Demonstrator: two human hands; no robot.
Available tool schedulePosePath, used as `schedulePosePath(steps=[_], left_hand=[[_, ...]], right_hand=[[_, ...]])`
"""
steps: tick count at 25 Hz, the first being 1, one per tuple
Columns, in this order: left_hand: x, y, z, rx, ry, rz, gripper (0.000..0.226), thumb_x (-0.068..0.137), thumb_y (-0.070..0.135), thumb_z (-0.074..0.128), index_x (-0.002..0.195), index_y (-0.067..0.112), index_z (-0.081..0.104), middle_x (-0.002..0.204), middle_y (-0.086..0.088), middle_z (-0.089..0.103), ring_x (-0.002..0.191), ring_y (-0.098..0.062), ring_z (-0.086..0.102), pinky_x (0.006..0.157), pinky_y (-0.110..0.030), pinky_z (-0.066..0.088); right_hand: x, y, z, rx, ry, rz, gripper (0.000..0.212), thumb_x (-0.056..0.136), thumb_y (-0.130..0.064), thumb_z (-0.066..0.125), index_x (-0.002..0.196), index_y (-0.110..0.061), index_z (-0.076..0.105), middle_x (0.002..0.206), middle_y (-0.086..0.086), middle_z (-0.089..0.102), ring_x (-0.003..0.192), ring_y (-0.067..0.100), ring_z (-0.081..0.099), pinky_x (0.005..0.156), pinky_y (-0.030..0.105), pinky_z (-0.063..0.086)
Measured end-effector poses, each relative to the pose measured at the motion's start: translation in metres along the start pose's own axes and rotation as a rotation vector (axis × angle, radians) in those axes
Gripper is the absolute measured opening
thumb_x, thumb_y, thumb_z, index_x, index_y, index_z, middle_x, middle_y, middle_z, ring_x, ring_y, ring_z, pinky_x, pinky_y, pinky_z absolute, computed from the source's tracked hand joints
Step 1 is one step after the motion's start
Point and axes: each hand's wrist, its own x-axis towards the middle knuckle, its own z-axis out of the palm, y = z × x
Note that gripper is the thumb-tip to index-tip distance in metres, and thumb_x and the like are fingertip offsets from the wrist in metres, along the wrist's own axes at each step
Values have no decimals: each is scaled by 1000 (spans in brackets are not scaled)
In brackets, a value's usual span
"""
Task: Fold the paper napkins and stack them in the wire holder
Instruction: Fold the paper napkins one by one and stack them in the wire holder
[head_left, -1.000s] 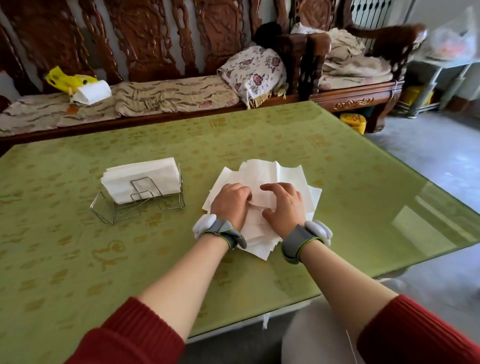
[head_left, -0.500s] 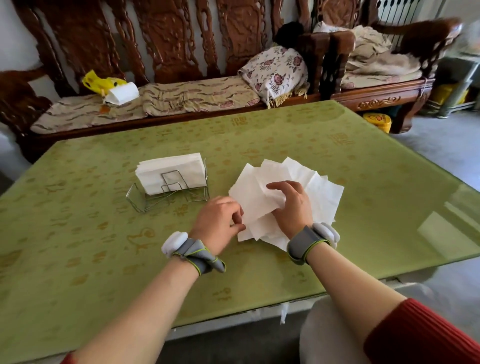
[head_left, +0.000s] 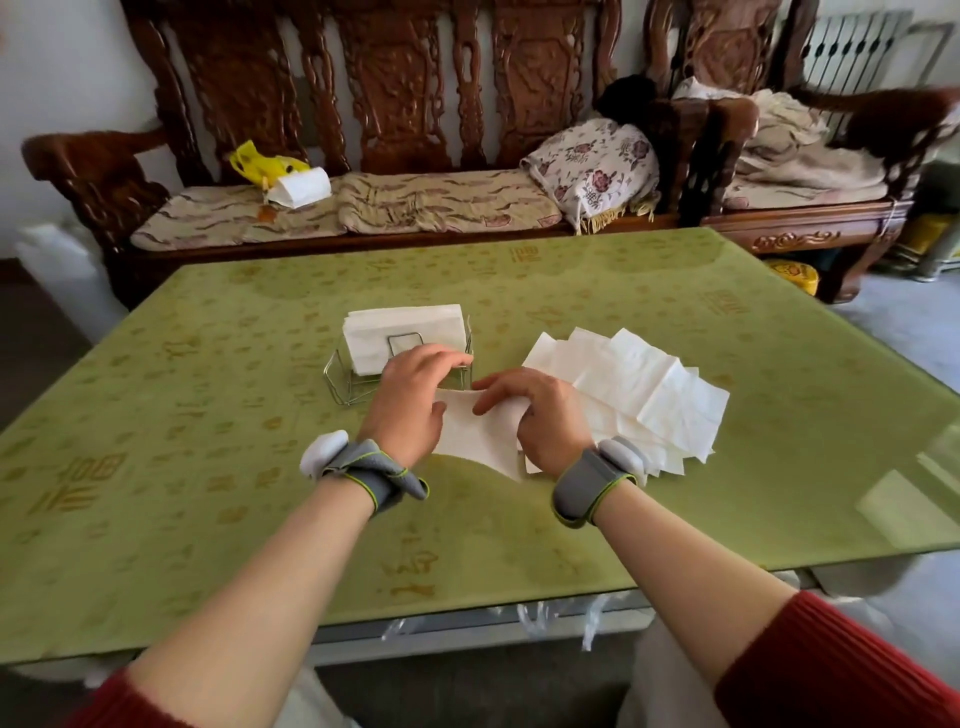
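Your left hand and right hand both pinch one napkin, held low over the green table near its front middle. Your fingers curl over its upper edge, and its lower corner points toward you. Just beyond your left hand stands the wire holder, with a stack of folded napkins upright in it; your knuckles cover the holder's near right corner. On the far side of your right hand, the loose pile of unfolded sheets lies fanned on the table, and your right wrist hides its near left edge. Grey wristbands wrap both wrists, and red sleeves show at the bottom of the view. Behind the table runs a carved wooden bench with a patterned cushion, a yellow bag beside a white tissue pack, and a floral pillow against the armrest. A yellow tub sits on the floor by the second seat. Gold characters are printed across the tablecloth, too blurred for you to read
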Motion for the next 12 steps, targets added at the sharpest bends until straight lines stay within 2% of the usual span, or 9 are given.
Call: schedulePosePath(steps=[1,3,5,6,8,10,12], left_hand=[[0,-6,-2,32,-37,4,56,63,-9,67,114,15,62,123,-3,58,118,-26,48,103,-29,26],[-3,-20,-5,51,-94,-40,41,66,-1,71,103,15,67,120,-2,62,117,-27,50,103,-34,31],[-8,-28,-10,-75,-102,-175,23,70,7,73,91,14,68,106,-1,67,103,-24,59,92,-34,42],[-10,-31,-14,-168,-101,-266,16,73,8,73,87,14,67,94,0,68,91,-21,60,82,-32,46],[-14,-36,-20,-302,-78,-408,11,77,8,70,78,15,62,75,2,61,73,-15,53,64,-24,42],[-16,-43,-21,-356,-41,-494,10,81,8,67,78,14,60,74,-1,60,71,-15,51,57,-15,37],[-18,-49,-17,-351,-59,-538,6,84,9,64,81,14,62,79,-3,62,75,-16,52,55,-10,36]], right_hand=[[1,-4,3,46,-20,-7,49,65,6,34,75,-20,74,102,-4,70,94,6,60,84,15,45],[3,-11,10,161,-61,36,42,74,11,46,73,-20,73,99,-5,70,93,9,63,82,16,47],[5,-9,16,256,-75,94,35,75,13,58,73,-19,73,97,-4,70,91,10,64,81,17,50],[7,-8,18,283,-63,124,37,76,14,58,75,-20,72,97,-5,69,91,9,64,82,17,50],[10,0,22,314,-3,225,45,82,14,50,84,-27,70,97,-8,69,91,10,64,82,22,53],[13,8,23,449,47,389,44,88,8,39,95,-27,66,96,-3,68,89,16,62,74,31,52],[12,15,28,509,76,529,35,94,-7,35,101,-29,62,98,1,64,90,21,58,68,33,51]])
